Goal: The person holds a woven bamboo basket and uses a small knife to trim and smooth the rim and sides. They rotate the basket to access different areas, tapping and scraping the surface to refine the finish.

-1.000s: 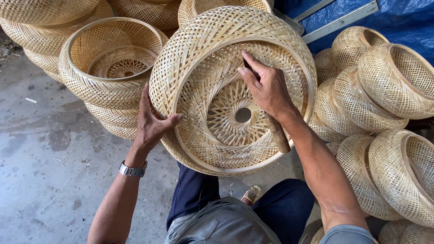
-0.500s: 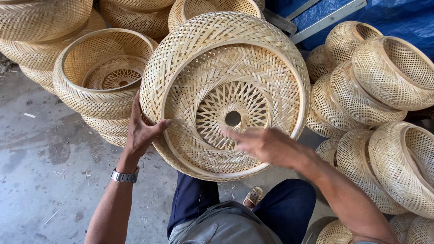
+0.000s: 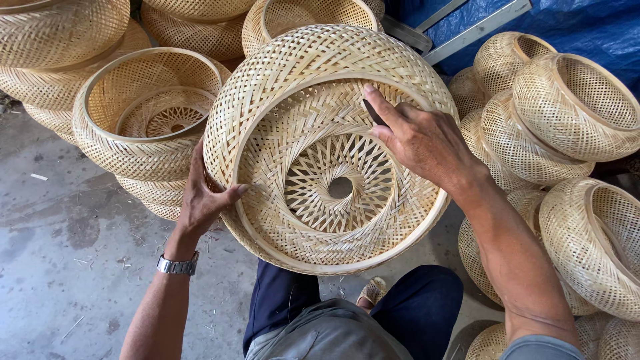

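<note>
1. Above the person's lap, a large round pale woven bamboo basket [image 3: 330, 150] is held tilted, its opening facing the camera.
2. Left hand [image 3: 203, 200] has its fingers clasped on the stiff outer rim.
3. Right hand [image 3: 420, 140] pinches a small dark tool [image 3: 375, 112] against the inner weave.
4. Likely light and springy; the rim hoop looks like the firmest hold.

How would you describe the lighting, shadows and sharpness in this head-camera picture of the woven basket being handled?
Head view: soft, even daylight, no glare; the woven bamboo basket, left hand and right hand are sharp. Head view: faint shadows lie under the side basket stacks, and the edges bow slightly, as with a wide lens.
</note>
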